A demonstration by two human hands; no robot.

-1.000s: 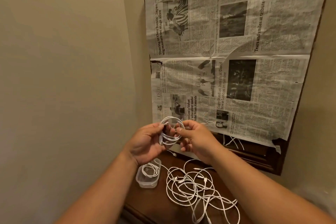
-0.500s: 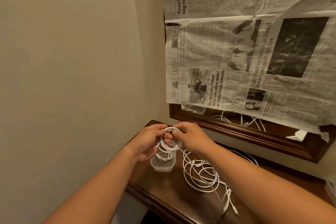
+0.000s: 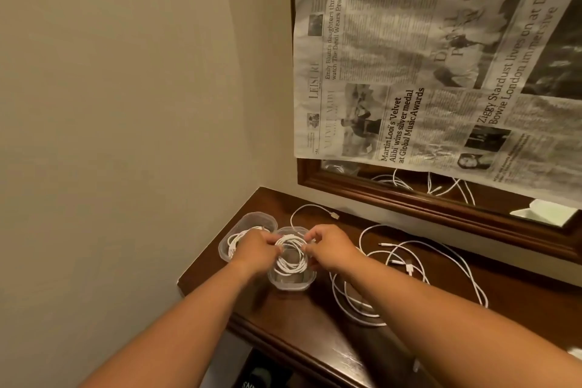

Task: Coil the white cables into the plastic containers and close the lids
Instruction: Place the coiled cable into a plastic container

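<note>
A coiled white cable (image 3: 291, 257) sits in the mouth of a clear plastic container (image 3: 291, 285) near the table's front left. My left hand (image 3: 255, 249) pinches the coil's left side and my right hand (image 3: 330, 249) pinches its right side. Behind and to the left stands a second clear container (image 3: 250, 220) with a coiled white cable (image 3: 234, 238) inside, partly hidden by my left hand. Several loose white cables (image 3: 406, 261) lie tangled on the table to the right. No lid is visible.
The dark wooden table (image 3: 315, 324) stands in a corner against a beige wall (image 3: 126, 104). A wood-framed mirror (image 3: 409, 198) behind is mostly covered by newspaper (image 3: 425, 57). The table's front edge runs diagonally below my forearms.
Both hands have lowered the coiled cable from in front of the mirror down into the nearer container. The view has tilted down, so more of the table shows.
</note>
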